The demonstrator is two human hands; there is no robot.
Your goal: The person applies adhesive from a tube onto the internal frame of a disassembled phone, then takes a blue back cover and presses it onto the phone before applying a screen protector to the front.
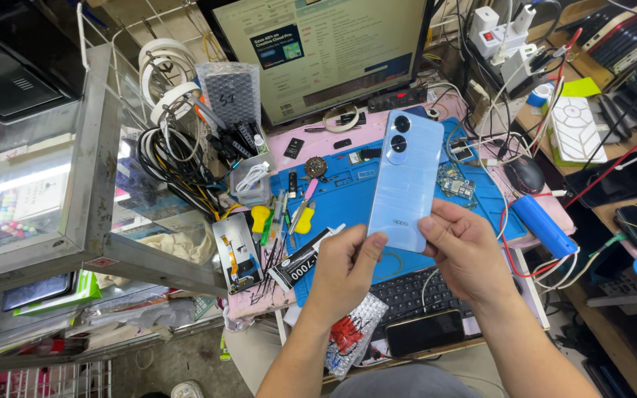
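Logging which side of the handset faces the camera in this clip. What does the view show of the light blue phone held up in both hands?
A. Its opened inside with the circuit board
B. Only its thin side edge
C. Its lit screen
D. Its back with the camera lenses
D: the light blue phone, held at its lower end by the left hand and right hand, shows its back with two round lenses near the top.

There are two hands (344, 269) (466, 247), one light blue phone (405, 177), one blue mat (348, 195), one screen (322, 51), one black keyboard (407, 291), one black mouse (525, 175) and one black tube (305, 258).
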